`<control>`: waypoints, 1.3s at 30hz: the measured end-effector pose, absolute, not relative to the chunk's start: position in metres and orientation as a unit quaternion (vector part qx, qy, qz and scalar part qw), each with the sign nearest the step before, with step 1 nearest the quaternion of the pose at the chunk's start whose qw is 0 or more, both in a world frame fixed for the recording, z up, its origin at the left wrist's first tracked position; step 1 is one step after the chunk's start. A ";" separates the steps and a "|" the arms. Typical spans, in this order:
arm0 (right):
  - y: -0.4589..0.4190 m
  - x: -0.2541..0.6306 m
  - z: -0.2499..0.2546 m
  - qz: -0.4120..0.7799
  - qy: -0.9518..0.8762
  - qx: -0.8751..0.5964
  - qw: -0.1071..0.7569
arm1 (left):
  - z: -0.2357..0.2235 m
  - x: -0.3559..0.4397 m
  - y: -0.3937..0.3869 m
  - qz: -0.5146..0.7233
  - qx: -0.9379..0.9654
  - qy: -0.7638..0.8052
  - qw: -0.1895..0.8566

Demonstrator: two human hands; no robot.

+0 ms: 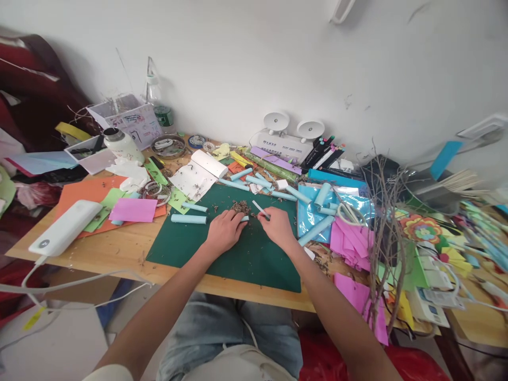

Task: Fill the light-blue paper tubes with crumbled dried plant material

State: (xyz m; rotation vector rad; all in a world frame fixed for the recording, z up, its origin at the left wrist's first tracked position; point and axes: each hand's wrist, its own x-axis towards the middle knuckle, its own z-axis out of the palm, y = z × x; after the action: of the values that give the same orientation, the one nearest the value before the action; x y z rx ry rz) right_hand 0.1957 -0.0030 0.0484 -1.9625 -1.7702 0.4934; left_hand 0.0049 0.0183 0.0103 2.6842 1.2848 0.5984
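My left hand [227, 230] rests over the green cutting mat [254, 259], its fingers closed around a short light blue paper tube [245, 218] whose right end sticks out. Just behind it lies a loose heap of brown dried crumbs [240, 206]. To the right, my right hand [275, 226] pinches a thin pale stick [261, 208] with a dark lower end, tilted toward the heap; its exact kind is unclear. Two more light blue paper tubes lie on the mat's left side, a thicker one [189, 218] and a thinner one [194, 207].
Several blue tubes [283, 196] line the mat's back edge. Scissors [351, 214] and pink paper [349, 241] lie to the right, near upright bare twigs [383, 254]. A white power bank [65, 227], an uncapped bottle [123, 145] and coloured paper sit left. An emergency light [283, 145] stands behind.
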 end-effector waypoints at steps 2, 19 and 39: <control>-0.003 0.196 0.050 0.196 -0.631 -0.721 0.209 | 0.009 0.005 0.019 0.202 0.882 0.422 0.051; -0.077 0.157 0.075 0.130 -0.572 -0.737 0.335 | 0.054 0.035 0.024 0.449 -0.056 0.312 0.836; -0.109 0.126 0.041 0.201 -0.542 -0.786 0.218 | 0.039 0.061 -0.006 0.530 -0.009 0.299 0.793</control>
State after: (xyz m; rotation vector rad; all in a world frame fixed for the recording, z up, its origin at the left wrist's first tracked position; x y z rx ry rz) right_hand 0.1261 -0.1091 0.0406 -2.1776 -1.5014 0.5563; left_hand 0.0606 -0.0056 0.0388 -0.0202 0.6424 1.1399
